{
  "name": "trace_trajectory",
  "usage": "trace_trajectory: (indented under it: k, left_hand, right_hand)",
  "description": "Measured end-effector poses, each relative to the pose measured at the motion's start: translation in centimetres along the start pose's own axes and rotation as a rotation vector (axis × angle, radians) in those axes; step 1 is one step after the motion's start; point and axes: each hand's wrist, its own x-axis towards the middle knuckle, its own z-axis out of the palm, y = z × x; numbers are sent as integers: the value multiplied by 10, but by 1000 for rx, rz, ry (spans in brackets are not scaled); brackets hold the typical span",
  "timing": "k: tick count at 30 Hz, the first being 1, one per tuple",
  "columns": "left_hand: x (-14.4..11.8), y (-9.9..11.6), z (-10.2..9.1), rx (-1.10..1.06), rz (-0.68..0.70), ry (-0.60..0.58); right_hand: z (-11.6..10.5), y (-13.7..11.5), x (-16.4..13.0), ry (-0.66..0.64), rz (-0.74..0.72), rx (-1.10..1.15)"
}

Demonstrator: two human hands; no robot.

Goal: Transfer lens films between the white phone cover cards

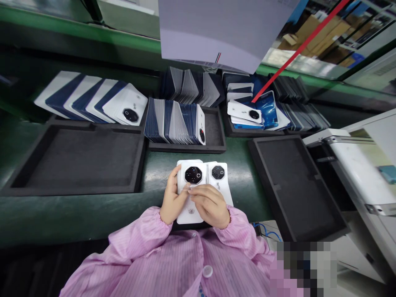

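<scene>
A white cover point(192, 185) sat near centre, gripped by the left hand point(171, 202), while the right hand point(210, 206) pinched a film at its middle. A second cover point(220, 177) lay beside it. Far trays point(213, 142) held many more; near trays point(77, 161) held none.

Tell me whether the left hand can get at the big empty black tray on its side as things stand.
Probably not yet: the left hand grips the white phone back covers together with the right hand. The way over the green bench to the black tray looks unobstructed.
</scene>
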Motion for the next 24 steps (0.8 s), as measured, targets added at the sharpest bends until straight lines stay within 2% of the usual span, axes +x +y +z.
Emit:
trace_trajectory:
  k: [22,24]
  left_hand:
    - [1,0,0,4,-1,8]
    - [1,0,0,-5,-9,12]
  right_hand:
    - [0,0,-1,-6,-14,31]
    - [0,1,-1,30,33,6]
